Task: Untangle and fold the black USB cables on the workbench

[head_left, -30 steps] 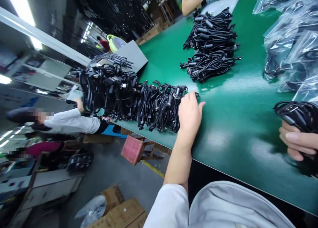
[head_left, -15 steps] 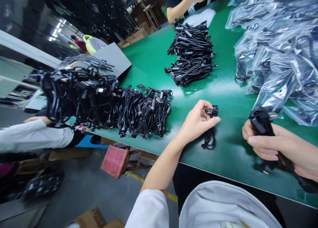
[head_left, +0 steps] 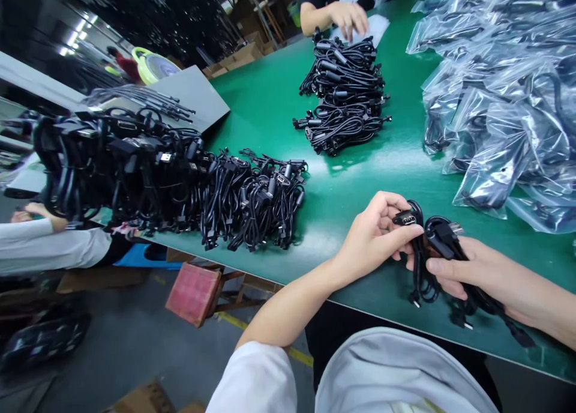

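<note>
Table [head_left: 355, 179]: glossy, smooth green top, its near edge slanting past the person's body.
Left hand [head_left: 380, 233]: thumb and fingers pinched almost closed on the left coil [head_left: 418, 263], a looped black cable with a metal-mouthed plug.
Right hand [head_left: 481, 269]: thumb pressed down, fingers curled closed round the right coil [head_left: 443, 239], black and rubbery, shiny plug tip up; loose ends hang below.
Coils: side by side over the near right of the table; whether they touch, I cannot tell.
Bags [head_left: 504, 101]: crinkled clear plastic, black cables inside, heaped far right.
Stack [head_left: 344, 95]: layered black loops, far middle; a co-worker's hand [head_left: 348, 18], blurred, just beyond.
Heap [head_left: 153, 173]: thick, tangled cables along the left, well apart from both hands.
Open room: green top between hands, stack and heap; bags nearer the right hand.
Stool [head_left: 193, 293]: red square seat, below the near left edge.
</note>
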The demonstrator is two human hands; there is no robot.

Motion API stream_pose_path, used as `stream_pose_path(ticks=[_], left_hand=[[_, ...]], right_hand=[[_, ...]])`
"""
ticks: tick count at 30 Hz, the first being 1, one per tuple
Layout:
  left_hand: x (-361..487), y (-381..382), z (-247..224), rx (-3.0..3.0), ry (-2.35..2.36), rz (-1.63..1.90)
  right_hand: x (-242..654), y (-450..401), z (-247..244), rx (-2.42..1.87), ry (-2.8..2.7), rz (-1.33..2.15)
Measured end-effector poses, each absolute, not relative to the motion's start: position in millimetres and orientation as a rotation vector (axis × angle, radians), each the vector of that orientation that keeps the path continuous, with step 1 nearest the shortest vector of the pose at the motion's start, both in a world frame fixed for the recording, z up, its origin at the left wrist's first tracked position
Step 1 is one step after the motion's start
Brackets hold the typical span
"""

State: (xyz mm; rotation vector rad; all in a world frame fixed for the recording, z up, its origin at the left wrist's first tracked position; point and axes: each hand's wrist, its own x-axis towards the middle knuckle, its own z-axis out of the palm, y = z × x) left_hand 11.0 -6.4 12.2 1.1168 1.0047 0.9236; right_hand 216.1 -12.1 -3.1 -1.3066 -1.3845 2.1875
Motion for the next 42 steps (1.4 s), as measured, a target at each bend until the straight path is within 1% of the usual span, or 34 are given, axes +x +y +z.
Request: stream_pose_path(ticks=[9,21,27,31,35,37,42], left_hand=[[11,-5,12,1.117,1.025,0.897],[11,-3,11,1.112,1.022,0.884],[12,-4,10,1.112,1.022,0.872],[13,-4,7,1.127,1.01,0.87],[13,-2,5,1.109,1.005,0.927],[11,-2,7,1.083,1.003,0.868],[9,-6,10,1.147,0.898,0.585]], right_hand=[[212,-15,11,-1.299,-1.184,2.21],[219,-13,4,-1.249,-1.308,2.248],[218,-14,3,-1.26,-1.328,2.213],[216,-15,1,-1.288,-1.227,2.197],[217,-10,1,-1.35,-1.011,2.06],[219,-5,2,-1.326,-0.934,1.986],[225,5,5,-1.27,-0.819,1.835]])
